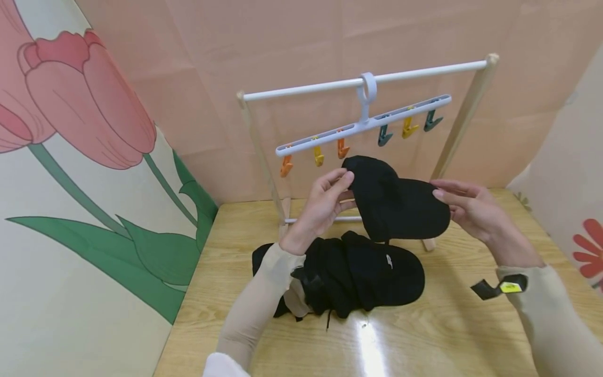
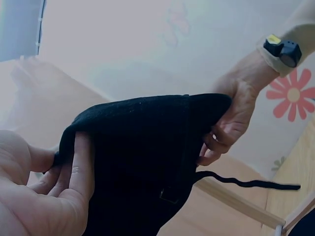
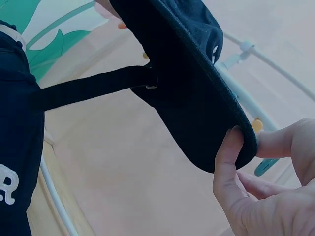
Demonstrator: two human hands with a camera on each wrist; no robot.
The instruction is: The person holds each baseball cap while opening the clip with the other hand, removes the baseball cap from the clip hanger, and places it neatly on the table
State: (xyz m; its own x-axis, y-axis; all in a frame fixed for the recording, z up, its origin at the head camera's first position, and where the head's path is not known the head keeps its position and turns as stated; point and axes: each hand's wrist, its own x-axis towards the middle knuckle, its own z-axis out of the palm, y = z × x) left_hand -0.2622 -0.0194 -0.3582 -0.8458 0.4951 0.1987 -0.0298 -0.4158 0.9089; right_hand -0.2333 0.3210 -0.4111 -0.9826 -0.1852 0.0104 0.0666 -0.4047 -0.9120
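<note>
A black baseball cap (image 1: 400,207) is held up in front of the rack, over the table. My left hand (image 1: 325,207) pinches the edge of its crown, thumb on one side and fingers on the other. At the other end, my right hand (image 1: 476,209) grips the brim between thumb and fingers. The left wrist view shows the cap's dark fabric (image 2: 138,147) with a thin strap (image 2: 246,183) trailing from it. Seen from the right wrist, the brim (image 3: 206,142) slants down to my fingertips. More black caps (image 1: 395,277) lie bunched together on the table below, partly behind my left forearm.
Behind the cap stands a rack with a white top bar (image 1: 306,91) and wooden posts (image 1: 464,120). A pale clip hanger (image 1: 325,139) hangs from it, tilted, with several orange, yellow and green clips (image 1: 407,128). A tulip-patterned wall (image 1: 94,104) borders the wooden table (image 1: 212,293) on the left.
</note>
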